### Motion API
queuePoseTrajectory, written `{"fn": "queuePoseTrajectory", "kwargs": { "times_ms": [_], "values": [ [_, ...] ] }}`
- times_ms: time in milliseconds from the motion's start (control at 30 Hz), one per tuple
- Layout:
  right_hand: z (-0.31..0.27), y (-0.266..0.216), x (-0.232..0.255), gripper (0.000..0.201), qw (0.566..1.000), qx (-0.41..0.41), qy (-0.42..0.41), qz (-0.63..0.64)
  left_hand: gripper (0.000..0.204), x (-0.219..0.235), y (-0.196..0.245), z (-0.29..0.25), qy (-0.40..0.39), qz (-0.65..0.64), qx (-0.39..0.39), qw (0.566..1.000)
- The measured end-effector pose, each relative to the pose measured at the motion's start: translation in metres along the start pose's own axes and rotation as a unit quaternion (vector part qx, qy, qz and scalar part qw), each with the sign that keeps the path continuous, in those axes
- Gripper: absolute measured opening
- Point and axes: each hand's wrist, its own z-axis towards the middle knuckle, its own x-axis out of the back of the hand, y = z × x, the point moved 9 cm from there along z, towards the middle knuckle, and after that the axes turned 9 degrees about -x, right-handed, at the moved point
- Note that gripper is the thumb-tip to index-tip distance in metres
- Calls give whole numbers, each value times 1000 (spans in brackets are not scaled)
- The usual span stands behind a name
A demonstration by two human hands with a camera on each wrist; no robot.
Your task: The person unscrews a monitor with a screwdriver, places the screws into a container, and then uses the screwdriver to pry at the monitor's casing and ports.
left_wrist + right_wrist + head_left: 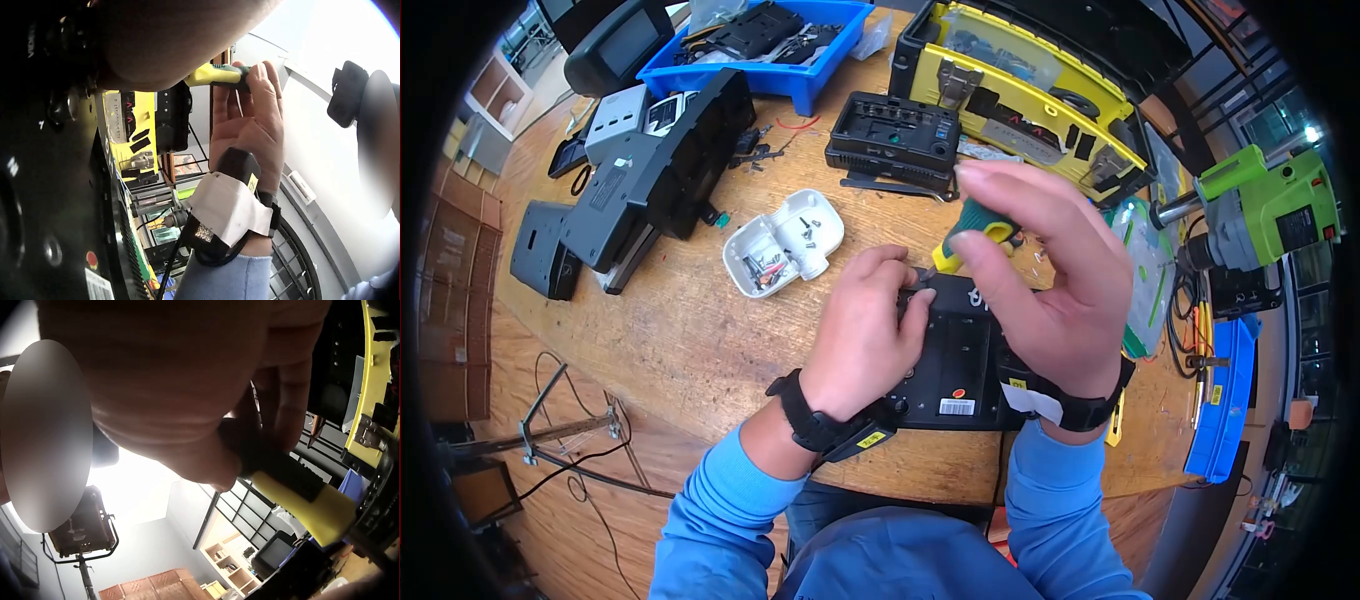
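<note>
A black electronic device point(956, 350) with a barcode label point(957, 407) lies flat in front of me. My left hand point(862, 335) grips its far left corner, the thumb lying on the upper face. My right hand point(1065, 275) holds a screwdriver point(948, 255) by its yellow and green handle, between thumb and fingers. The screwdriver tilts, its tip coming down at the device's far edge beside the left fingertips. In the right wrist view, the screwdriver's yellow collar point(306, 506) and dark shaft extend beyond the fingers. The left wrist view shows the right hand point(250, 119) raised around the handle.
A white open case point(785, 245) with screws sits left of the hands. Behind are a black bit set point(895, 135), a yellow toolbox point(1040, 110) and a blue bin point(755, 62). Black device housings point(625, 190) stand left; a green drill point(1265, 215) is at right.
</note>
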Motion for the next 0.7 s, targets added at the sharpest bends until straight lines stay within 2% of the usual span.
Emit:
{"fn": "queuePoseTrajectory", "kwargs": {
  "times_ms": [167,267,367,600,667,700],
  "values": [
    [-7,13,16,40,996,-47,65,41,18,14,12,3,21,53,-33,998],
    [-9,16,26,41,993,-55,97,46,13,21,8,7,27,43,-7,999],
    [-9,17,31,41,992,-53,103,48,15,19,16,14,-10,44,-125,991],
    [-8,8,36,40,991,-35,109,70,14,16,30,25,-84,107,-174,975],
    [-9,7,38,39,990,-35,113,73,10,10,43,28,-122,202,-219,947],
    [-9,7,40,39,990,-26,116,75,10,11,46,32,-123,205,-220,946]
  ]
}}
